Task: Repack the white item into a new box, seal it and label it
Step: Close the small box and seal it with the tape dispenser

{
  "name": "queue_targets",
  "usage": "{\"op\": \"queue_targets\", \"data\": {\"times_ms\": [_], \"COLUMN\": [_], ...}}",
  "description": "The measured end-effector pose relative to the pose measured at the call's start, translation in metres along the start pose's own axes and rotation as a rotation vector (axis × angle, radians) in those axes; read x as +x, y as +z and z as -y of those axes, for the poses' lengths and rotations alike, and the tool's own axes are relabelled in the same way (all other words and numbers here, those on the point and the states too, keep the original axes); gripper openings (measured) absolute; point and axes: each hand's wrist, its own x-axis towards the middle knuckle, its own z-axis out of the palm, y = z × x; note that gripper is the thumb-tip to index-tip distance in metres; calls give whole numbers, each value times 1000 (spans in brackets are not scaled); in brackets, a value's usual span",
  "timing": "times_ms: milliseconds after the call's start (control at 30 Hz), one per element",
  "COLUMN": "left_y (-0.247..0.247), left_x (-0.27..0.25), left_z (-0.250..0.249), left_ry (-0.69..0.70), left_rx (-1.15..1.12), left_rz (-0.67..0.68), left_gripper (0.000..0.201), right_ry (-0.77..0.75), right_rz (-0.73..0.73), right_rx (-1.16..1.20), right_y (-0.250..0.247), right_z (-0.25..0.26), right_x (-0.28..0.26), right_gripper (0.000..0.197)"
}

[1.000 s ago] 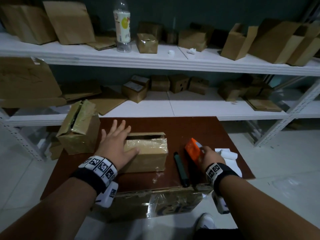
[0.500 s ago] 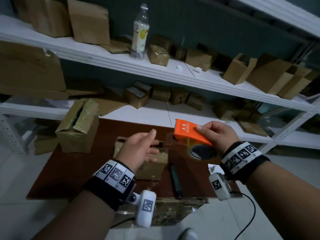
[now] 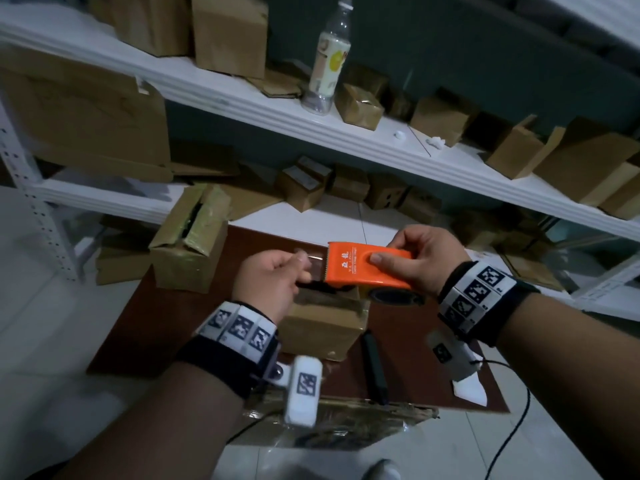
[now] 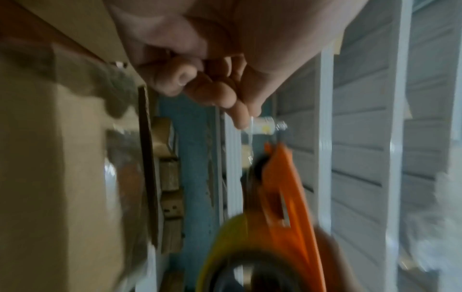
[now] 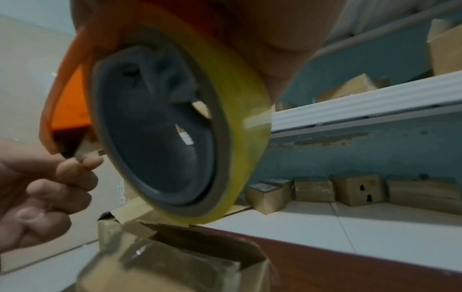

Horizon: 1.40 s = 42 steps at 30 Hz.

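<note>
White shelving point(image 3: 381, 147) crosses the upper half of the head view, loaded with brown cartons and a clear bottle point(image 3: 327, 64). Below it, at the centre of the frame, sits a dark red-brown table point(image 3: 408, 327). On the table, just below the hands, stands a small cardboard box point(image 3: 322, 327) with glossy tape on it; the right wrist view shows its top flap standing open at the bottom of the frame. The white item itself cannot be made out.

Above the box, the right hand point(image 3: 426, 258) grasps an orange tape dispenser point(image 3: 367, 268), thumb across its top and fingers wrapped behind, with the yellowish tape roll point(image 5: 180, 118) filling the middle of the right wrist view. The left hand point(image 3: 273, 282), just left of the dispenser's toothed edge, pinches the free end of the clear tape point(image 3: 311, 263) between thumb and curled fingers.

A dark marker point(image 3: 374, 368) lies on the table lower right of the box, and a second taped carton point(image 3: 187, 251) stands open at centre left.
</note>
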Motion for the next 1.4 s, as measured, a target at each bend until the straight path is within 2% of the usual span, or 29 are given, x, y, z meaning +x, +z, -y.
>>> {"op": "queue_targets", "data": {"times_ms": [100, 233, 333, 500, 767, 933, 1067, 1300, 1400], "left_y": [-27, -52, -74, -78, -79, -77, -79, -72, -68], "left_x": [17, 29, 41, 47, 52, 64, 69, 62, 58], "left_z": [1, 1, 5, 10, 28, 51, 65, 86, 92], "left_ry": [-40, -9, -55, -57, -137, -273, -417, -519, -511], "left_rx": [15, 103, 92, 246, 311, 240, 186, 241, 285], "left_rz": [-80, -145, -211, -175, -200, -194, -168, -112, -103], "left_gripper": [23, 25, 28, 28, 30, 26, 22, 27, 32], "right_ry": [22, 38, 106, 155, 211, 296, 288, 305, 312], "right_rz": [10, 17, -1, 17, 50, 48, 50, 112, 114], "right_rx": [-54, -129, -165, -267, -418, -337, -477, -597, -581], "right_y": [-4, -6, -13, -11, 21, 30, 35, 47, 48], "right_z": [-1, -7, -20, -39, -46, -44, -47, -54, -55], "right_x": [11, 20, 24, 26, 37, 43, 45, 41, 41], "right_gripper": [44, 42, 40, 43, 43, 41, 41, 40, 40]}}
